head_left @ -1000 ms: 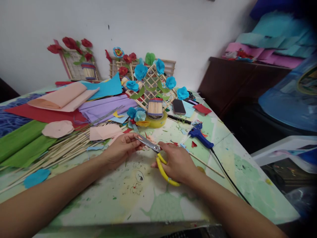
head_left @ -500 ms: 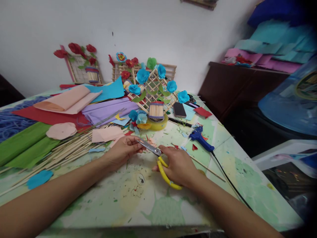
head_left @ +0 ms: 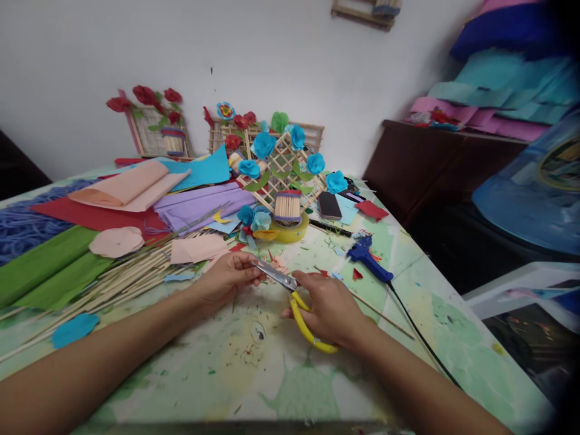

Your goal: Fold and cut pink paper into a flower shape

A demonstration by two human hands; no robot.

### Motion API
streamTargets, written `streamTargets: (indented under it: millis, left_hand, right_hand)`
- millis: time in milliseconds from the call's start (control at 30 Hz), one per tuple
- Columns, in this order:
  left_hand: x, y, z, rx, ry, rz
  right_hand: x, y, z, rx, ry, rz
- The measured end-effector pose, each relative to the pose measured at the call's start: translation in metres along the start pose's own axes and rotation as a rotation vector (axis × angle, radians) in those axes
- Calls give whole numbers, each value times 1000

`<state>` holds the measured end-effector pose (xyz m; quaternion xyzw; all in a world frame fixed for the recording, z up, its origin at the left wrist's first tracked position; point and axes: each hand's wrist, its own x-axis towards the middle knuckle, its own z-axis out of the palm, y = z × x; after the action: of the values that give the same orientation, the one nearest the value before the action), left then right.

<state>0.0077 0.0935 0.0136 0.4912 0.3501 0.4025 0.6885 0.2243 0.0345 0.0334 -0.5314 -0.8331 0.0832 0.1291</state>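
The fingers of the left hand [head_left: 229,279] press together at the blade tips of one pair of yellow-handled scissors [head_left: 289,281]; whether they pinch anything small cannot be told. The fingers of the right hand [head_left: 333,307] curl around the handles, thumb near the pivot. Both grips match those of a second ago, above the bench [head_left: 217,380], but the view has tipped upward, showing more of a wooden rack [head_left: 362,19] on the wall. Beyond the blades, one stick lattice [head_left: 286,158] bears five bright blue flowers [head_left: 264,145]; right of it lie one phone [head_left: 330,206] and one blue glue gun [head_left: 371,262]. Farther left are four red flowers [head_left: 145,95].
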Motion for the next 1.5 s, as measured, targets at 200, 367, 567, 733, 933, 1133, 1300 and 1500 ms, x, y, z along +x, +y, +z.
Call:
streamTargets:
  millis: [200,367,567,733,933,1133,1300,1500]
  left_hand:
    - [2,1,-4,18,-20,-32]
    - [3,1,-8,18,-43,-69]
    - [2,1,-9,48,-31,-96]
    - [0,3,-7,55,-37,-89]
    - [3,1,-6,-55,30,-15]
    - [6,0,-9,-131,80,-10]
    - [5,0,-6,-166,58,-4]
    - [4,-5,-6,-166,49,33]
  right_hand:
    - [0,0,-2,-1,-13,0]
    - [-1,0,-3,13,-16,-7]
    - [0,0,-4,29,-4,-2]
    - [0,-1,-3,45,-17,45]
    - [3,2,0,104,35,111]
    - [5,3,1,107,41,137]
    - [2,1,3,65,54,110]
    - [0,-3,6,6,67,69]
